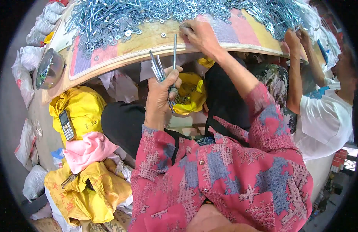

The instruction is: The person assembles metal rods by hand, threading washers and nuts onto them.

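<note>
My left hand point(158, 92) is closed around several long metal bolts point(157, 69). One longer bolt point(175, 48) stands upright between its thumb and fingers, apart from the slanting bunch. My right hand point(200, 35) rests at the near part of the table, fingers curled inward. What its fingertips hold, if anything, is hidden. Beside it a single nut point(163, 35) lies on the cloth. Beyond, a heap of loose washers and nuts point(179, 15) merges with a pile of long bolts point(101, 17). Beneath my left hand an open yellow bag point(194, 92) has metal pieces inside.
A striped cloth point(240, 31) covers the table. A metal bowl point(50, 69) sits at its left corner. To my left are a keypad phone point(66, 125) on yellow bags, a pink cloth point(88, 150) and white sacks point(24, 77). A co-worker in white point(322, 120) works at right.
</note>
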A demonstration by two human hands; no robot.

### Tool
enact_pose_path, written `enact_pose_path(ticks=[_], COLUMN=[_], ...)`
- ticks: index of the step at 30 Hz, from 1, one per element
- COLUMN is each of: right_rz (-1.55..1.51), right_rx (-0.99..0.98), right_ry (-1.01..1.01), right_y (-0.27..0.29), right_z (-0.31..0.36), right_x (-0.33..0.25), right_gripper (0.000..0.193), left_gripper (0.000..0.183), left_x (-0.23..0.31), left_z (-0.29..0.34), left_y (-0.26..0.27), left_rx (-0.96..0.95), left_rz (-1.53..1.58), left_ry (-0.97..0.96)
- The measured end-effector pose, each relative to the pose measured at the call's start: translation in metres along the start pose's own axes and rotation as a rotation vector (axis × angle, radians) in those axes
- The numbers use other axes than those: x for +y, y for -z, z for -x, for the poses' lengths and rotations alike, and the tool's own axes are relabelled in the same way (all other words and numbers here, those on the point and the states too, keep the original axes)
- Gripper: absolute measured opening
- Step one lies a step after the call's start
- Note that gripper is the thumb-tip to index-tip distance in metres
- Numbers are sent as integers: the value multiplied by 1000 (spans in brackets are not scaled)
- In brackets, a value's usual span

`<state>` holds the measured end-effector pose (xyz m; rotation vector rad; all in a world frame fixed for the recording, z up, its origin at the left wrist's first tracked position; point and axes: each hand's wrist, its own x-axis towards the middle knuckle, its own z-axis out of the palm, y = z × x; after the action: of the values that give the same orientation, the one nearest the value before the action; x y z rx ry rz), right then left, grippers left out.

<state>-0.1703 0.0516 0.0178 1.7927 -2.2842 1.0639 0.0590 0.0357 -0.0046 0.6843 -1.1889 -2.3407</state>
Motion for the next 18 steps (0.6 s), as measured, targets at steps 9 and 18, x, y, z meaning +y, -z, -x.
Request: enact_pose_path(ticks=[9, 18], right_rz=[-772, 4], right_rx=[4, 54], right_ry=[-363, 354], right_y=[5, -12], right_z=[26, 2], right_x=[-49, -39], right_gripper=[14, 17], left_gripper=[28, 27], left_x=[-1, 16], left_z=[4, -5], left_y=[0, 26], left_rx=[-59, 57], left_rz=[33, 301], left_ry=[11, -38])
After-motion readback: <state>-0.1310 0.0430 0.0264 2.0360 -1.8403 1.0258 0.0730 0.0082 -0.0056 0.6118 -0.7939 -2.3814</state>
